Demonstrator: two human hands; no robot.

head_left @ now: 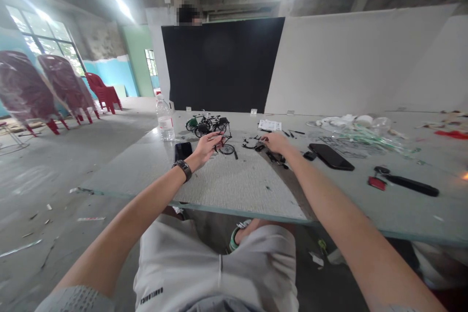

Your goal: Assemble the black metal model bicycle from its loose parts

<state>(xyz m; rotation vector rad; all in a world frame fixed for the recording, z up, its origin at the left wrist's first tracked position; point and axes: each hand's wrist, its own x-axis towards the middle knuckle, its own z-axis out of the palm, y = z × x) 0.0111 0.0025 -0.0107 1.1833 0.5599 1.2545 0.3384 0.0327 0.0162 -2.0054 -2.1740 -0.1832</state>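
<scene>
My left hand (209, 146), with a dark watch (183, 169) on its wrist, is closed on a partly assembled black model bicycle (227, 148). One wheel of it shows to the right of my fingers. Behind it stand several small model bicycles (205, 123), some with baskets or boxes. My right hand (277, 143) reaches into a group of small black parts (275, 158), its fingertips pressed together. Whatever they pinch is too small to make out. More thin black pieces (250, 144) lie just left of those fingers.
A water bottle (165, 119) and a dark phone (183, 150) are on the left. To the right lie another phone (331, 156), a black-handled tool (412, 185), a red item (376, 183) and clear plastic wrapping (380, 142). A black panel (223, 66) rises behind the table; a person's head shows above it.
</scene>
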